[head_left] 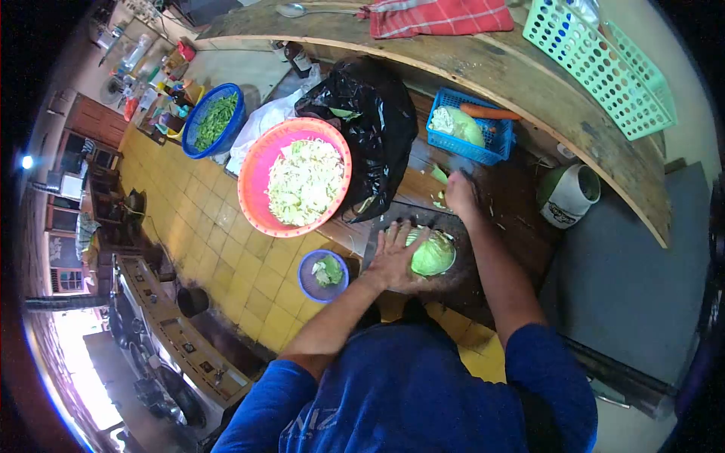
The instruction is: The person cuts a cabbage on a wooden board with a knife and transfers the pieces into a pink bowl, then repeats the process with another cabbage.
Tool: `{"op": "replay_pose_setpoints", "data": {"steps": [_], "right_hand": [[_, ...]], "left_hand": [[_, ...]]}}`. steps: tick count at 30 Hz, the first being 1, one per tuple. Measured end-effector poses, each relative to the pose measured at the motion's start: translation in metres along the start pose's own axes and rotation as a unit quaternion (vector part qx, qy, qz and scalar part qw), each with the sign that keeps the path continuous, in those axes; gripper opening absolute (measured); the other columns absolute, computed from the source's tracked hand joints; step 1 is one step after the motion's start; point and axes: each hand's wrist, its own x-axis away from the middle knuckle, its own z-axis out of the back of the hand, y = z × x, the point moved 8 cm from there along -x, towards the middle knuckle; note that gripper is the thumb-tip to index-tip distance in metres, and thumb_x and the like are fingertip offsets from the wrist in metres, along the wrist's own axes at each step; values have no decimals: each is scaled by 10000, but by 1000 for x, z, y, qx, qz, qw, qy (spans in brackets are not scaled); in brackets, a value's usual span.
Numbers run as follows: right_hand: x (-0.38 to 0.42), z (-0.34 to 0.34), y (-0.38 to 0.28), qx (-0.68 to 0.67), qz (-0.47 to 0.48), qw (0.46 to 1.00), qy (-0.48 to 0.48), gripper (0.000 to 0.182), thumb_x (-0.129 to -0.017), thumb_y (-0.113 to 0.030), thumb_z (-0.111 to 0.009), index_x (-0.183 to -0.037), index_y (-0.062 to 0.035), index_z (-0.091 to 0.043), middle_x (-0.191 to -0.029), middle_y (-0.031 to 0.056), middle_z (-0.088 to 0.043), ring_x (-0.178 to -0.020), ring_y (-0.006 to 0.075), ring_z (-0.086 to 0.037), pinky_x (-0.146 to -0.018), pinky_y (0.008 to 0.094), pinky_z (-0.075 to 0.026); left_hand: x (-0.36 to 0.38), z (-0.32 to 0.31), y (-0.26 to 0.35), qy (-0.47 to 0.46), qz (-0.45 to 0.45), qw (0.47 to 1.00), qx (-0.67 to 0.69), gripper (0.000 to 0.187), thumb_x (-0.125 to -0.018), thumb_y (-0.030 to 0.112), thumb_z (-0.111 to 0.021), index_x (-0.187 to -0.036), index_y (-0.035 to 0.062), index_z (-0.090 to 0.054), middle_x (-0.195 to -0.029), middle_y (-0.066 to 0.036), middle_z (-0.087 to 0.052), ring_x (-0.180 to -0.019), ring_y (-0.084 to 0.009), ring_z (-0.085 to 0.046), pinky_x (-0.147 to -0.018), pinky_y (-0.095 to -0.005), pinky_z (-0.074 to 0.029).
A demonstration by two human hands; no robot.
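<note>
A cut green cabbage (433, 255) rests on a dark cutting board (385, 220) in front of me. My left hand (394, 253) lies against its left side with fingers spread, holding it steady. My right hand (461, 195) is closed in a fist just beyond the cabbage, around what looks like a knife; its blade is blurred and mostly hidden. Small green scraps lie beside that fist. To the left, a pink basin (249, 185) holds a heap of shredded cabbage (306, 181).
A black plastic bag (385, 128) stands behind the basin. A blue basket (472, 155) holds a carrot (491, 112) and pale vegetables. A purple bowl (302, 279) with leaves sits lower left; a blue basin (238, 124) of greens is farther back. A wooden shelf (453, 57) curves overhead.
</note>
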Motion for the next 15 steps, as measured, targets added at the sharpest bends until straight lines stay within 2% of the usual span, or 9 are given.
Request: {"op": "replay_pose_setpoints", "data": {"steps": [3,6,7,8,10,11,12,14,15], "right_hand": [[73,61,-64,-213,142,966,24,36,-858,-38,-515,-829,-39,-494,-733,159,-521,-674,337,-552,-632,409,-448],[155,79,-118,-260,110,956,-74,23,-880,-50,-488,-886,-29,-497,-746,127,-506,-694,247,-525,-673,375,-452],[178,78,-129,-250,18,955,-161,40,-876,-55,-506,-904,-28,-501,-785,142,-540,-741,267,-561,-709,384,-462],[197,74,-139,-247,14,956,-160,40,-876,-55,-506,-904,-28,-501,-785,142,-540,-741,267,-561,-709,384,-462],[221,69,-150,-283,-32,951,-120,64,-868,-55,-524,-920,-29,-497,-808,149,-570,-770,290,-589,-707,398,-464],[227,66,-156,-282,-32,951,-126,64,-868,-55,-524,-920,-29,-497,-808,149,-570,-770,290,-589,-707,398,-464],[233,58,-162,-273,-24,949,-158,74,-865,-50,-527,-927,-30,-494,-808,150,-575,-768,302,-594,-700,405,-463],[249,36,-183,-279,-18,934,-222,85,-861,-46,-531,-935,-30,-492,-809,151,-580,-766,314,-598,-693,412,-462],[250,25,-197,-272,-10,924,-269,86,-856,-41,-532,-932,-31,-492,-816,155,-579,-774,314,-596,-694,412,-459]], "left_hand": [[22,39,-16,182,-73,938,286,1018,-777,319,-744,-1508,110,-67,-1555,-207,-53,-1431,-385,-79,-1152,-425,-155],[47,61,1,150,-156,923,319,874,-836,220,-696,-1491,58,-140,-1524,-204,-201,-1407,-333,-218,-1121,-383,-251],[50,43,2,65,-146,882,444,512,-869,124,-649,-1331,23,-450,-1363,-203,-467,-1229,-260,-497,-1000,-362,-413],[58,42,3,62,-148,880,447,512,-869,124,-649,-1331,23,-450,-1363,-203,-467,-1229,-260,-497,-1000,-362,-413],[74,27,-2,-32,-73,901,427,185,-869,79,-640,-1027,-5,-591,-1056,-136,-659,-922,-208,-650,-794,-325,-512],[83,26,-5,49,-132,884,446,52,-857,30,-623,-870,8,-578,-810,-69,-673,-713,-148,-635,-634,-299,-509],[87,19,-13,51,-122,883,449,52,-857,30,-623,-870,8,-578,-810,-69,-673,-713,-148,-635,-634,-299,-509],[106,-11,-34,-49,-66,803,591,56,-848,-6,-629,-869,18,-584,-745,-27,-619,-677,-93,-574,-607,-262,-474],[114,-15,-46,-41,-78,817,570,55,-847,-12,-630,-841,23,-588,-749,-14,-620,-652,-73,-558,-585,-240,-466]]}}
